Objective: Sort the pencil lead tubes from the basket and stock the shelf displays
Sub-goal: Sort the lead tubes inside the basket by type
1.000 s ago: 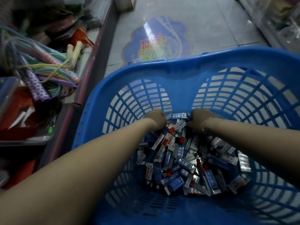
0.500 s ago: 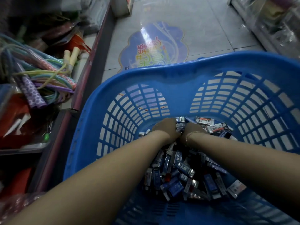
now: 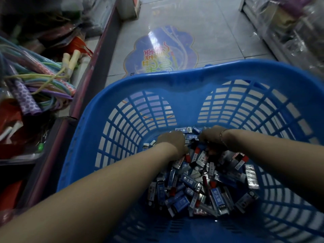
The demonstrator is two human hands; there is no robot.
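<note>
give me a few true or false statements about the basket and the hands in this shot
1. Both hands, left hand and right hand, are down among the pencil lead tubes at the far side of the pile. True.
2. The basket is red with solid walls. False: it is blue, with slotted lattice walls.
3. A bracelet sits on the right wrist. True.
4. The tubes are stacked in neat rows. False: they lie in a loose jumble on the basket floor.
5. Skipping ropes lie on the shelf to the person's left. True.
6. The basket stands on a tabletop. False: tiled floor with a floor sticker shows beyond it.
</note>
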